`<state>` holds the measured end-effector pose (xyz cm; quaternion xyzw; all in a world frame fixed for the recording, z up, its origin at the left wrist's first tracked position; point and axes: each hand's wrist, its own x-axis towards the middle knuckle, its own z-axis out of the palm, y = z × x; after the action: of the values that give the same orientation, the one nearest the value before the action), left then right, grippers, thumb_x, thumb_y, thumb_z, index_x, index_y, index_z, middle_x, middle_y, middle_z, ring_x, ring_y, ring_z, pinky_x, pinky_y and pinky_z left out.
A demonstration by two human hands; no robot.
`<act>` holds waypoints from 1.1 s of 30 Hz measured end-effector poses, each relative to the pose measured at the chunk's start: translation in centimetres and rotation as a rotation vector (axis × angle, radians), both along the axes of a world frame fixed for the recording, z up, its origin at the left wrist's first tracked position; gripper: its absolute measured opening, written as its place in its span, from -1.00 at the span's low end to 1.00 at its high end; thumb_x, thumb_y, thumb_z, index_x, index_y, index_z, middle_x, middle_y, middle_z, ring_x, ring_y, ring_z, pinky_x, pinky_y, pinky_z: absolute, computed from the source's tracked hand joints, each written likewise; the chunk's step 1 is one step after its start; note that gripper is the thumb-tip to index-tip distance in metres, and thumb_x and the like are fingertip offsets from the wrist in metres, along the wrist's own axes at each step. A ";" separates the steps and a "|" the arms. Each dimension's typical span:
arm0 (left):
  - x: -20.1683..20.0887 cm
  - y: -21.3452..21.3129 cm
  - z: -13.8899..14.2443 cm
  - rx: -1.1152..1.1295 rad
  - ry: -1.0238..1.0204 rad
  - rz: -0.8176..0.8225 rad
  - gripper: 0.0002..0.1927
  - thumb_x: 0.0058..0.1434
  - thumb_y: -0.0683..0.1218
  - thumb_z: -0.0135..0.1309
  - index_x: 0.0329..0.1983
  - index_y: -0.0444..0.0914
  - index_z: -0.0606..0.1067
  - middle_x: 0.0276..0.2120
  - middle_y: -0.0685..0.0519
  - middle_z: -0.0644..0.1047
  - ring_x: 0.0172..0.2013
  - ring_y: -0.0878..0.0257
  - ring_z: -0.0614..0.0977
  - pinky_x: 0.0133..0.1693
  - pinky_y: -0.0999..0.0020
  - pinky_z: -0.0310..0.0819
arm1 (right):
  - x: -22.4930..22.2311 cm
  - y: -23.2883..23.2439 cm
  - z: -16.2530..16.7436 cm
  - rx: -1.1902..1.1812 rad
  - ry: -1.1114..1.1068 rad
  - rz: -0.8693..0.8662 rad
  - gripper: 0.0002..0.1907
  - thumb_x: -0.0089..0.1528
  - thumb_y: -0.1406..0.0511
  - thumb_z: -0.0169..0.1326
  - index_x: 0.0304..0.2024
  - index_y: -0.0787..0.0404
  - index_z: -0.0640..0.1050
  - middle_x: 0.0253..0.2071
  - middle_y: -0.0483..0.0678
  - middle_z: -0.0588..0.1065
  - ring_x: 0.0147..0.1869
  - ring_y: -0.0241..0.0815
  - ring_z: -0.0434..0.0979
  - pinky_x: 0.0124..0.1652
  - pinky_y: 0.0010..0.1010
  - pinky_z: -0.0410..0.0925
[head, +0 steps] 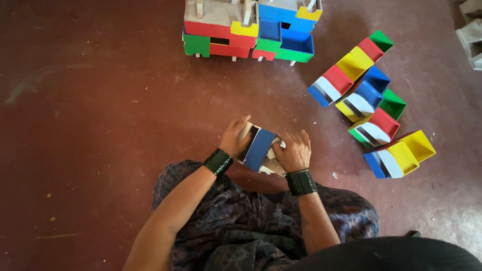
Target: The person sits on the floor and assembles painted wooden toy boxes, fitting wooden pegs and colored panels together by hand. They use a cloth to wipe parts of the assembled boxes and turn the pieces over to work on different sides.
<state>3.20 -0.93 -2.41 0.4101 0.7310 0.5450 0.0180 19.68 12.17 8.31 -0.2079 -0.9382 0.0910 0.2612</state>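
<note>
Overall, the single head view looks straight down on a person seated on a dark red floor [100, 125], patterned cloth over the lap.

Head view, hands: the left hand [233, 139] and the right hand [293, 150] meet on one small box-shaped piece [258, 149], held just above the lap, near the floor. Its top face is blue and the rest is pale, unpainted material. Left fingers are curled around the piece's far left edge, gripping it. Right fingers are bent over the near right end, closed on the piece and on what looks like a crumpled pale scrap; which it is cannot be resolved. Each wrist carries a dark band.

Head view, surroundings: to the right, well apart from the hands, a row of painted pieces [369, 108] lies on the floor in red, yellow, blue and green. At the top edge stands a stack of painted pieces [248, 30], several layers high, with pale unpainted tops.

Assessment: the piece appears to be under hand finishing or checking. Good practice would be to keep the left grip on unpainted edges, support the piece from beneath, and work the right hand lightly so the blue face is not marked.
</note>
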 end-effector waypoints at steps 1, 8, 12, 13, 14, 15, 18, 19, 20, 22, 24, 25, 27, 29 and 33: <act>0.0 -0.1 0.4 0.007 -0.019 0.002 -0.34 0.20 -0.13 0.19 0.40 -0.05 0.33 0.03 -0.23 0.48 -0.03 -0.20 0.59 -0.03 0.07 0.54 | 0.0 -0.1 -0.1 -0.002 -0.005 -0.023 -0.73 0.12 0.21 0.16 -0.13 0.07 0.64 -0.15 -0.01 0.63 0.00 -0.05 0.61 0.37 -0.08 0.17; -0.3 -1.4 3.4 -0.017 -0.087 0.064 -0.39 0.22 -0.11 0.19 0.37 -0.07 0.38 -0.09 -0.17 0.49 -0.13 -0.12 0.60 -0.09 0.12 0.53 | -1.3 0.2 -0.6 -0.175 0.039 -0.104 -0.81 0.15 0.23 0.18 -0.20 0.11 0.62 -0.26 -0.07 0.62 -0.08 0.00 0.59 0.23 -0.12 0.29; -0.9 -1.4 3.5 -0.029 -0.118 0.092 -0.40 0.22 -0.11 0.19 0.35 -0.08 0.40 -0.12 -0.17 0.50 -0.14 -0.11 0.61 -0.11 0.13 0.53 | -2.1 0.0 -0.8 -0.230 0.061 -0.120 -0.86 0.16 0.23 0.22 -0.26 0.10 0.61 -0.23 -0.12 0.62 -0.04 -0.02 0.59 0.22 -0.16 0.30; -0.9 -1.3 3.3 -0.013 -0.106 0.101 -0.41 0.22 -0.12 0.19 0.34 -0.09 0.40 -0.11 -0.17 0.50 -0.13 -0.11 0.61 -0.10 0.12 0.53 | -2.0 -0.2 -0.8 -0.221 0.061 -0.115 -0.87 0.16 0.23 0.23 -0.27 0.09 0.62 -0.21 -0.13 0.63 -0.01 -0.03 0.59 0.25 -0.16 0.29; -1.0 -1.2 3.1 0.003 -0.092 0.109 -0.42 0.21 -0.13 0.19 0.33 -0.09 0.41 -0.10 -0.17 0.50 -0.13 -0.12 0.61 -0.10 0.12 0.53 | -1.8 -0.3 -0.7 -0.192 0.059 -0.051 -0.85 0.15 0.22 0.23 -0.25 0.09 0.62 -0.12 -0.11 0.61 0.06 -0.01 0.56 0.25 -0.12 0.25; -1.1 -1.2 2.9 0.019 -0.077 0.115 -0.43 0.21 -0.13 0.19 0.32 -0.09 0.41 -0.09 -0.18 0.50 -0.12 -0.13 0.61 -0.09 0.12 0.54 | -1.4 -0.4 -0.6 -0.163 0.056 0.012 -0.83 0.14 0.22 0.24 -0.23 0.10 0.63 -0.03 -0.08 0.60 0.13 0.01 0.53 0.26 -0.08 0.21; -1.6 -1.3 2.5 -0.025 -0.053 0.157 -0.41 0.20 -0.15 0.18 0.34 -0.11 0.41 -0.08 -0.21 0.50 -0.12 -0.16 0.59 -0.09 0.10 0.52 | -0.2 -0.7 -0.4 -0.115 0.036 0.146 -0.62 0.05 0.19 0.28 -0.11 0.19 0.63 0.15 0.06 0.51 0.27 0.14 0.37 0.23 0.08 0.05; -1.7 -1.3 2.5 -0.017 -0.066 0.134 -0.40 0.20 -0.15 0.18 0.34 -0.11 0.41 -0.09 -0.20 0.50 -0.13 -0.15 0.60 -0.09 0.11 0.53 | 0.0 -0.7 -0.4 -0.102 0.029 0.184 -0.53 0.01 0.17 0.29 -0.06 0.24 0.64 0.19 0.11 0.47 0.31 0.20 0.31 0.20 0.13 0.00; -1.7 -1.3 2.5 -0.009 -0.080 0.109 -0.40 0.20 -0.15 0.18 0.35 -0.11 0.40 -0.10 -0.20 0.50 -0.13 -0.14 0.60 -0.09 0.11 0.53 | 0.1 -0.6 -0.5 -0.096 0.011 0.164 -0.50 0.01 0.17 0.30 -0.04 0.25 0.63 0.20 0.09 0.47 0.33 0.19 0.29 0.22 0.16 -0.03; -1.5 -1.0 2.5 0.023 -0.075 0.082 -0.41 0.20 -0.14 0.18 0.34 -0.10 0.41 -0.11 -0.19 0.51 -0.13 -0.14 0.61 -0.10 0.12 0.53 | 0.1 -0.5 -0.9 -0.077 -0.023 0.127 -0.46 0.02 0.16 0.31 0.00 0.28 0.63 0.21 0.06 0.47 0.38 0.18 0.26 0.25 0.22 -0.08; -1.1 -0.9 2.5 0.059 -0.038 0.076 -0.41 0.19 -0.15 0.19 0.33 -0.10 0.42 -0.10 -0.19 0.52 -0.12 -0.15 0.61 -0.10 0.11 0.53 | -0.1 -0.3 -1.4 -0.146 -0.012 0.029 -0.64 0.12 0.18 0.27 -0.05 0.14 0.66 0.21 -0.10 0.50 0.45 0.01 0.29 0.41 0.12 -0.02; -1.0 -1.0 2.5 0.036 -0.048 0.080 -0.41 0.20 -0.15 0.17 0.33 -0.09 0.42 -0.10 -0.18 0.52 -0.13 -0.14 0.61 -0.11 0.11 0.54 | -0.1 -0.3 -1.7 -0.190 -0.015 -0.018 -0.72 0.17 0.19 0.25 -0.07 0.07 0.67 0.21 -0.18 0.51 0.49 -0.08 0.31 0.49 0.07 0.00; -0.8 -1.3 2.4 -0.012 -0.076 0.092 -0.42 0.21 -0.14 0.15 0.34 -0.06 0.41 -0.12 -0.16 0.52 -0.16 -0.12 0.62 -0.13 0.11 0.55 | 0.0 -0.3 -2.1 -0.222 -0.051 0.005 -0.78 0.17 0.19 0.26 -0.14 0.02 0.70 0.22 -0.20 0.51 0.55 -0.08 0.25 0.52 0.09 -0.06; -1.0 -1.5 2.3 -0.020 -0.029 0.116 -0.42 0.23 -0.13 0.15 0.35 -0.06 0.40 -0.12 -0.13 0.53 -0.14 -0.12 0.62 -0.12 0.09 0.54 | -0.1 -0.5 -2.4 -0.194 -0.060 0.049 -0.82 0.12 0.18 0.30 -0.23 0.00 0.73 0.25 -0.16 0.47 0.57 -0.01 0.18 0.50 0.13 -0.13; -1.7 -1.7 2.5 0.001 -0.006 0.142 -0.40 0.24 -0.12 0.11 0.38 -0.07 0.36 -0.07 -0.17 0.51 -0.12 -0.16 0.60 -0.14 0.06 0.54 | -0.1 -1.8 -2.3 -0.119 -0.080 0.185 -0.83 -0.06 0.16 0.36 -0.41 -0.04 0.74 0.37 -0.03 0.33 0.57 0.17 -0.01 0.40 0.24 -0.25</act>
<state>1.52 -2.61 0.11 0.3556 0.7580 0.5466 -0.0186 19.63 10.39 6.00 -0.1391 -0.9560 0.1618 0.2012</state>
